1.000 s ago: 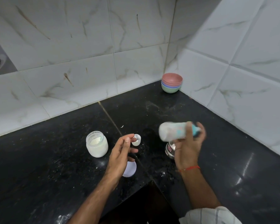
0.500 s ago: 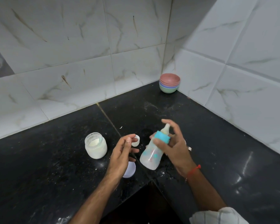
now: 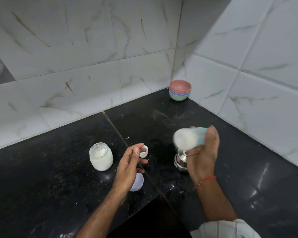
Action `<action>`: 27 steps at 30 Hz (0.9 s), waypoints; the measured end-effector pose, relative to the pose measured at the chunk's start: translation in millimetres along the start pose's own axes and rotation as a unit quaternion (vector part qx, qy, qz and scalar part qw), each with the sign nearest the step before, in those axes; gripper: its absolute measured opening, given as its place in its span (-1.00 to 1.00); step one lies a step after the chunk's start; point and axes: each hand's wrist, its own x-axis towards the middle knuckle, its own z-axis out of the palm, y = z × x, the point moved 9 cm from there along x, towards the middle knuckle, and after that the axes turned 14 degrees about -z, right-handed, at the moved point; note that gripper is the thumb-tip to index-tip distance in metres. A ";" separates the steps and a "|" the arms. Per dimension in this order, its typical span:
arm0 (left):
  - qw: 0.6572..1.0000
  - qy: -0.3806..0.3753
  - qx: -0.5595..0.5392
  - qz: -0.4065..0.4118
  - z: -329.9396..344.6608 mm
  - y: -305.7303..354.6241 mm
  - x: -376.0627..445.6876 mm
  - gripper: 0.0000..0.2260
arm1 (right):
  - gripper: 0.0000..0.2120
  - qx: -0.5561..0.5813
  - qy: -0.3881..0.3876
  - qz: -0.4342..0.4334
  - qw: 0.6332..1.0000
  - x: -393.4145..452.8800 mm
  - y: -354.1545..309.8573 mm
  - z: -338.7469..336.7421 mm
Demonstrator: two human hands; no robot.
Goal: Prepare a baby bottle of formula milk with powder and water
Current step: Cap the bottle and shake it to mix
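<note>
We see the right hand (image 3: 202, 152) at about 4 o'clock from frame centre, fingers curled round the baby bottle (image 3: 187, 139). The bottle is blurred, held on its side above the counter, base toward 9 o'clock, teal collar end inside the fist toward 3 o'clock. White milky contents show through the wall. A red thread band (image 3: 207, 179) sits on that wrist, and a pale sleeve (image 3: 225, 229) is at the 5 o'clock edge.

Directly under the bottle we see a small steel vessel (image 3: 180, 161) on the black counter (image 3: 50, 177), partly hidden by the hand.

The left hand (image 3: 130, 166) floats at 6 o'clock from centre, palm turned inward, fingers loose and lightly bent, gripping nothing. Just at its fingertips, 1 o'clock of the hand, a small white cap (image 3: 143, 151) stands on the counter; we cannot tell whether a finger touches it. Under the heel of that hand lies a round pale lilac lid (image 3: 138, 183), partly covered.

At 9 o'clock of the left hand stands an open glass jar (image 3: 101, 156) with white powder, upright, apart from the hand.

A stack of bowls (image 3: 179, 92), pink on top, then blue, then green, sits in the wall corner at 12 o'clock of the bottle, well apart. White specks are scattered on the counter.
</note>
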 end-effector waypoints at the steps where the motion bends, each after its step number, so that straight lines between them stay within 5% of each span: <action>1: 1.000 0.002 0.000 -0.001 -1.2 -0.2 -0.1 -0.77 | -0.54 0.007 0.065 -0.023 0.998 6.8 -1.2 -11.1; 3: 1.000 0.002 0.002 -0.002 -2.4 -1.2 -0.3 -0.77 | -0.59 -0.035 0.054 -0.020 0.998 5.2 2.6 -10.9; 5: 1.000 0.001 0.004 -0.003 -1.4 -1.9 -0.3 -0.77 | -0.49 -0.149 -0.140 0.032 0.978 -9.9 16.8 15.1; 7: 1.000 0.000 0.008 -0.004 0.5 -2.6 -0.9 -0.77 | -0.37 -0.214 -0.314 0.072 0.922 -31.0 28.9 31.4; 8: 1.000 -0.001 0.008 -0.004 1.2 -2.3 -1.3 -0.76 | -0.34 -0.184 -0.317 0.059 0.929 -31.2 23.0 34.4; 11: 1.000 0.001 0.001 -0.005 -2.4 -2.4 -1.6 -0.76 | -0.51 -0.044 -0.074 -0.007 0.996 -1.1 -3.7 15.4; 13: 1.000 0.009 0.005 -0.008 -5.4 -4.4 -1.5 -0.76 | -0.57 -0.013 0.013 -0.014 1.000 4.2 -4.4 0.2; 18: 1.000 0.007 0.013 -0.013 -4.5 -5.5 -1.1 -0.75 | -0.28 -0.119 -0.273 0.094 0.950 -30.7 20.2 30.1; 23: 1.000 0.011 0.006 -0.009 -5.7 -3.3 -1.2 -0.75 | -0.53 0.001 -0.006 -0.024 1.000 9.1 -3.4 -2.1; 25: 1.000 0.010 0.008 -0.010 -4.8 -3.5 -1.5 -0.74 | -0.47 -0.071 -0.104 0.007 0.992 -2.7 5.0 9.5; 27: 1.000 0.003 0.009 -0.014 -1.9 -4.9 -1.7 -0.76 | -0.31 -0.171 -0.333 0.089 0.923 -35.3 25.6 32.2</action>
